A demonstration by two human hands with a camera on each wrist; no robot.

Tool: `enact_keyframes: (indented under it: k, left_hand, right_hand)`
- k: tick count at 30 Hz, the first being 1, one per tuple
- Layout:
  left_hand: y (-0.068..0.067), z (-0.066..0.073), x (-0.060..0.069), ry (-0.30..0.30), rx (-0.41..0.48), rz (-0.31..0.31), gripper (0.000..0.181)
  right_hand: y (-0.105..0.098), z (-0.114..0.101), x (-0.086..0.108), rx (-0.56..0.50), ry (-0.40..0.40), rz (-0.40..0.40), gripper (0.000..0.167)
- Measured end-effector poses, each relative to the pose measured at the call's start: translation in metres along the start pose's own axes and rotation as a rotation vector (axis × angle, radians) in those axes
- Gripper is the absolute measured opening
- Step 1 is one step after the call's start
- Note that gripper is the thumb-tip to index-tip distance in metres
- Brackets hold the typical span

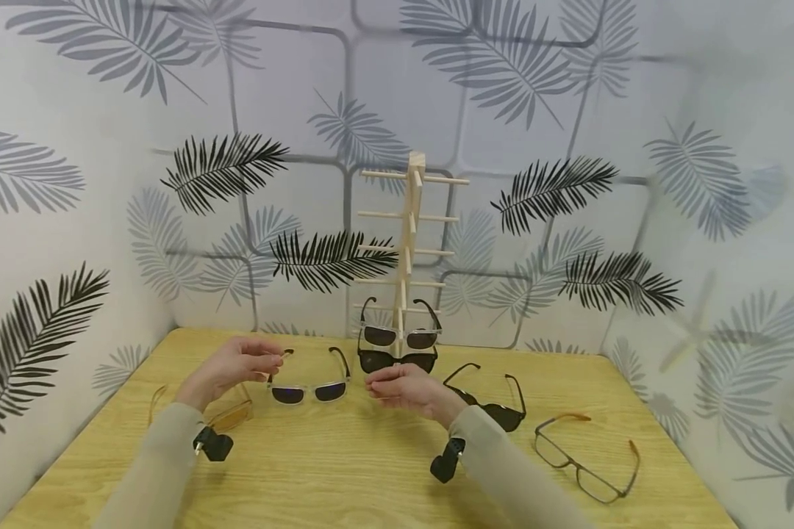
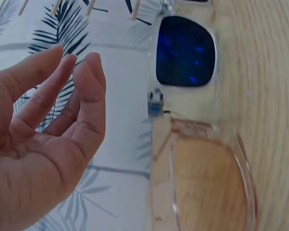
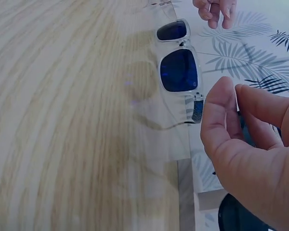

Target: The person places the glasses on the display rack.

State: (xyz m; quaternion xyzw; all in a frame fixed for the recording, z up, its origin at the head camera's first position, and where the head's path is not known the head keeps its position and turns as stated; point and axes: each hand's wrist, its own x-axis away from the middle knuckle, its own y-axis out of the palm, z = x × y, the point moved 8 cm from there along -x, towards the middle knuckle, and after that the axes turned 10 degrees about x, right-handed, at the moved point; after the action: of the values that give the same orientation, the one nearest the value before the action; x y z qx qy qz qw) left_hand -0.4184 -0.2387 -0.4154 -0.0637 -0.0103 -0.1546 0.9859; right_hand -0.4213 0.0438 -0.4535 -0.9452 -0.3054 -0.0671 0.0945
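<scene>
Nearest, we log thin-framed eyeglasses (image 1: 572, 463) at lower right, then orange-tinted glasses (image 1: 233, 417) at lower left, partly behind the left wrist, and black sunglasses (image 1: 505, 417) right of centre. Beyond, we find clear-framed sunglasses (image 1: 329, 391) left of centre on the table (image 1: 317, 463), between the left hand (image 1: 234, 365) and right hand (image 1: 406, 389), both empty with fingers loosely bent. Farthest, at upper centre, we note a wooden rack (image 1: 410, 213), two dark-lensed pairs (image 1: 380, 336) at its lower end.
</scene>
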Motion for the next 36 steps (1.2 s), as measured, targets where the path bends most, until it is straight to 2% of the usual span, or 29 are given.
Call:
enact_keyframes:
  k: [4,7,12,16,25,36]
  left_hand:
    - [-0.011,-0.009,0.005,-0.038,-0.046,0.05,0.042]
    - [-0.017,-0.014,0.008,-0.041,-0.082,0.081,0.044]
    - [-0.02,-0.019,0.008,-0.042,-0.126,0.119,0.04]
    - [-0.02,-0.023,0.006,-0.055,-0.151,0.141,0.037]
    - [-0.013,-0.029,0.002,-0.076,-0.186,0.126,0.034]
    - [-0.008,-0.03,-0.001,-0.085,-0.219,0.135,0.031]
  right_hand:
    - [0.005,0.006,-0.008,0.021,0.004,0.017,0.037]
    - [0.008,0.007,-0.014,-0.005,0.005,0.032,0.038]
    - [0.015,0.005,-0.019,-0.086,0.008,0.032,0.04]
    - [0.021,0.007,-0.023,-0.102,0.019,0.008,0.043]
    - [0.029,0.009,-0.031,-0.109,0.034,-0.003,0.049]
    - [0.026,0.017,-0.035,-0.126,0.049,0.073,0.042]
